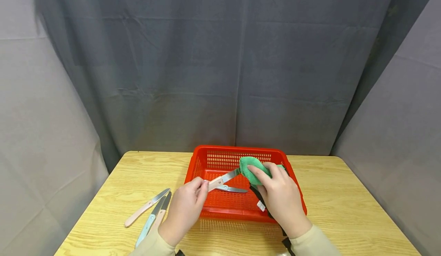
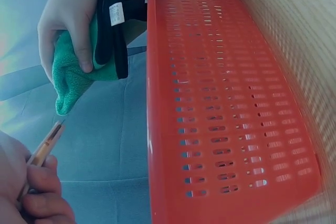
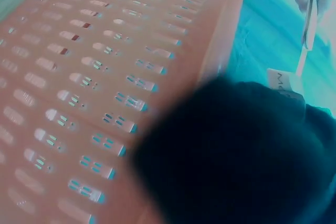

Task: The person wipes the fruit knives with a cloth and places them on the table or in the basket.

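Observation:
Over the red basket (image 1: 234, 212), my left hand (image 1: 186, 206) grips a knife (image 1: 216, 183) by its pale pink handle, with the blade pointing up to the right. My right hand (image 1: 280, 191) pinches a green cloth (image 1: 253, 168) around the blade's tip end, hiding that end. A dark-edged part of the cloth with a white label (image 1: 261, 206) hangs below the right hand. Inside the basket lies another knife (image 1: 234, 189) with a light blue handle. In the left wrist view the cloth (image 2: 71, 80) stands just beyond the knife handle (image 2: 47, 145). Dark cloth blocks much of the right wrist view.
Left of the basket, on the wooden table (image 1: 344, 210), lie a pink-handled knife (image 1: 141, 212), a light blue-handled knife (image 1: 148, 225) and another pale-handled knife (image 1: 162, 214). A grey curtain (image 1: 206, 76) hangs behind the table, with pale cloth walls at both sides.

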Demonstrator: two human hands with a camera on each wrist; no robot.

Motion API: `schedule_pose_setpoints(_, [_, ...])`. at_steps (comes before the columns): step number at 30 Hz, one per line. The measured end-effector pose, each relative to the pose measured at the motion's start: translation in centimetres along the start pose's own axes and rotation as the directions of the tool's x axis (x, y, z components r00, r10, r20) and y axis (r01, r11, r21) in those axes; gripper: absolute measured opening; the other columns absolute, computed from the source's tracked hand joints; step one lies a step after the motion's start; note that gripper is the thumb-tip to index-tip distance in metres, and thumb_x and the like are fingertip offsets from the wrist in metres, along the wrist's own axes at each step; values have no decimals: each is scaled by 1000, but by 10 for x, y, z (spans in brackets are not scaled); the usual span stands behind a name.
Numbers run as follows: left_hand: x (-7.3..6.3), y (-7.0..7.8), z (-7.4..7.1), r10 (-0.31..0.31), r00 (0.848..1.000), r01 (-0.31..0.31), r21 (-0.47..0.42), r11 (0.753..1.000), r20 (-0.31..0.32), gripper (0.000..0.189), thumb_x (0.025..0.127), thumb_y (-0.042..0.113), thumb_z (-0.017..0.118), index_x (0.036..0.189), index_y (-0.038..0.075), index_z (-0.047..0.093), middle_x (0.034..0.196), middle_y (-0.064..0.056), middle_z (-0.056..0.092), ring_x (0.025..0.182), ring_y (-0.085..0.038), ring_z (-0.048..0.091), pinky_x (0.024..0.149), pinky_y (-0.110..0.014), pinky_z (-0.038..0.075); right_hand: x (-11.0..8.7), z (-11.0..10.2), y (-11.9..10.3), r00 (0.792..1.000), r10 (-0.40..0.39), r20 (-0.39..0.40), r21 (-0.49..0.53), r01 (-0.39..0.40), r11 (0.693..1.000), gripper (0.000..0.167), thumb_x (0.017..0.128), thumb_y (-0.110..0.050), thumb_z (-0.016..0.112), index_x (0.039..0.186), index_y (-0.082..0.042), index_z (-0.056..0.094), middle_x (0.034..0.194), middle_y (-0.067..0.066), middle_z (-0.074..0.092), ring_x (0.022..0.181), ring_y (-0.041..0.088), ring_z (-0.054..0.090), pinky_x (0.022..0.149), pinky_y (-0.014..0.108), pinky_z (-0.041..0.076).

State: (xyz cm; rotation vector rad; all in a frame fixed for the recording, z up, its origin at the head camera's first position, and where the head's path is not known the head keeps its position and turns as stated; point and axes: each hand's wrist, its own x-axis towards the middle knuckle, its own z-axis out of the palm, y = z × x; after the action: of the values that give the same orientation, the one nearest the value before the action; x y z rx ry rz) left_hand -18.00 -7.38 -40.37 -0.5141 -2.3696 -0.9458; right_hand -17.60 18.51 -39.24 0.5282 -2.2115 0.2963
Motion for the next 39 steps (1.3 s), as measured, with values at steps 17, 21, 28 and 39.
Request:
schedule_pose_setpoints(17, [0,2,1,-39,999,39,7,999,33,19,99,17,66,81,15,64,59,11,40,52,-4,34,49,-19,31,-4,4,-25,983,-182,17,76,180,981,70,63,-12,99,126,-26,71,114,9,67,95,25,65,72,36,61])
schedule_pose_setpoints(21, [1,3,0,-35,999,35,2,999,40,19,100,17,66,81,15,64,60,11,39,52,-2,33,48,-19,30,-4,6,-29,979,-204,9,96,202,975,69,63,-11,99,125,-26,72,115,7,67,98,26,67,75,37,62])
schedule_pose_setpoints(28, [-1,2,0,-9,1000,10,-7,1000,19,20,99,15,67,80,15,62,60,11,38,52,-2,32,48,-19,29,-3,7,-30,982,-190,9,85,188,978,68,63,-12,99,124,-25,72,115,9,67,96,26,67,73,37,62])
schedule_pose_setpoints(39, [-1,1,-3,30,999,-30,-40,999,-23,20,97,12,68,78,15,62,59,12,39,52,0,31,47,-17,29,-2,5,-15,996,-87,24,42,86,995,67,66,-11,97,127,-26,71,111,12,66,92,28,65,68,41,61])
